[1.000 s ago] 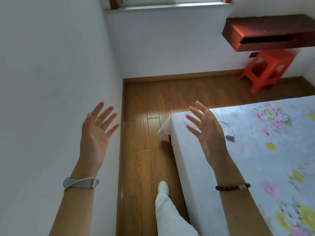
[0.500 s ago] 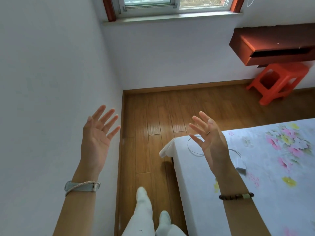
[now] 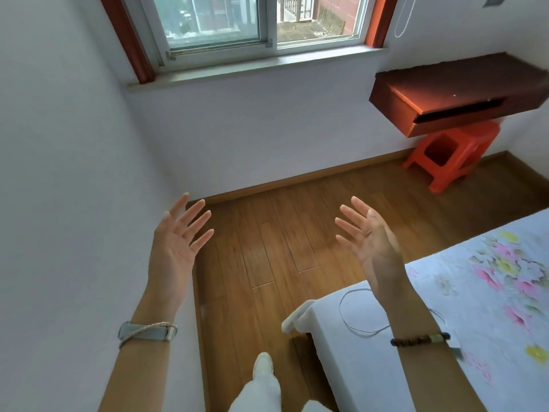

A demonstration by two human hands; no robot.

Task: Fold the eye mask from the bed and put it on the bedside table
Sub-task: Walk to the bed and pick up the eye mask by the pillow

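Note:
My left hand is raised in front of me near the left wall, palm up, fingers spread, holding nothing. My right hand is raised above the bed's corner, also spread and empty. The bed with a white floral sheet fills the lower right. A thin looped cord with a small white piece lies near the bed's corner, partly hidden by my right forearm. I see no eye mask. A dark red wall-mounted shelf hangs at the upper right.
A white wall runs along the left. A window sits above the far wall. An orange plastic stool stands under the shelf. Wooden floor lies between wall and bed. My white-trousered leg is at the bottom.
The view has tilted up, showing more of the window and less of the bed. Both hands stay raised and spread. My legs have shifted on the floor.

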